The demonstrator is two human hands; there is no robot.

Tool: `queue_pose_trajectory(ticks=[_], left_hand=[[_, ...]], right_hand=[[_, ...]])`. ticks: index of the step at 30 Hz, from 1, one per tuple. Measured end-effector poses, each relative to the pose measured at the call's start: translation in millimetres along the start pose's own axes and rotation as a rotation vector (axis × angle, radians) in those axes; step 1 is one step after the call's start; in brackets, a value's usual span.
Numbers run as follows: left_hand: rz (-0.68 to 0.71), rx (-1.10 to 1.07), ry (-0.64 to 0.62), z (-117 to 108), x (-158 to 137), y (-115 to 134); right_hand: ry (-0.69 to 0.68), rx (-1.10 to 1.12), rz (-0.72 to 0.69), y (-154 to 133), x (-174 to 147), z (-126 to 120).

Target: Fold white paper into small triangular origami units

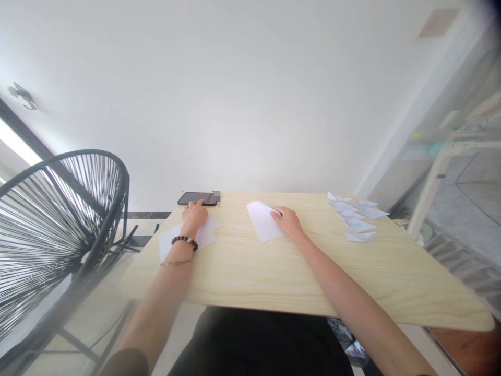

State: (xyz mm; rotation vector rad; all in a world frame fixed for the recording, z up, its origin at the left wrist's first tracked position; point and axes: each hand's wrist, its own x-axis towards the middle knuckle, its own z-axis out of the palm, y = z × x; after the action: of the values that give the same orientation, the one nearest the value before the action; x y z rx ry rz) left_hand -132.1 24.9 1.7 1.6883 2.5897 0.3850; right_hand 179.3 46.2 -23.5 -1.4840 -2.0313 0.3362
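My left hand reaches to the phone at the table's back left, its fingers stretched out with the tips on the dark screen. Below that hand and wrist lie loose white paper sheets, partly hidden by my arm. In the middle of the table is a white sheet of paper, set at an angle. My right hand grips its right edge between thumb and curled fingers. Several folded white paper pieces with pointed ends lie in overlapping rows toward the back right.
The light wooden table backs onto a white wall. A small dark grey object sits behind the phone. To the left stands a black corded chair; a white metal frame rises beyond the right side.
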Motion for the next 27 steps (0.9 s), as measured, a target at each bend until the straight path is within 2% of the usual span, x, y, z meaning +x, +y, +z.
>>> queue_pose_trajectory(ticks=[6, 11, 14, 16, 18, 20, 22, 24, 27], left_hand=[[0.044, 0.035, 0.066, -8.8, -4.3, 7.6], [0.281, 0.027, 0.093, -12.0, -13.3, 40.8], [0.465, -0.19, 0.022, -5.5, -23.6, 70.1], [0.514, -0.442, 0.028, 1.0, -31.7, 86.8], [0.507, -0.702, -0.051, 6.9, -39.4, 98.1], [0.486, -0.927, -0.196, 10.5, -45.9, 103.6], [0.51, -1.064, -0.349, 11.7, -50.6, 104.9], [0.557, -1.122, -0.446, 11.9, -53.4, 104.0], [0.564, -1.129, -0.529, 12.6, -54.1, 101.5]], right_hand=[[0.033, 0.125, -0.006, 0.5, -0.4, -0.3], [0.079, 0.326, 0.022, 2.4, -0.6, -2.0], [0.082, 0.503, 0.034, 1.5, -1.5, -4.5], [0.108, 0.613, 0.056, -0.6, -2.0, -6.5], [0.145, 0.701, 0.084, -2.7, -2.1, -8.1], [0.189, 0.755, 0.103, -4.0, -1.9, -8.3], [0.214, 0.785, 0.119, -4.1, -1.6, -7.3], [0.178, 0.812, 0.142, -3.8, -1.7, -6.2], [-0.032, 0.813, 0.156, -4.6, -2.8, -7.6]])
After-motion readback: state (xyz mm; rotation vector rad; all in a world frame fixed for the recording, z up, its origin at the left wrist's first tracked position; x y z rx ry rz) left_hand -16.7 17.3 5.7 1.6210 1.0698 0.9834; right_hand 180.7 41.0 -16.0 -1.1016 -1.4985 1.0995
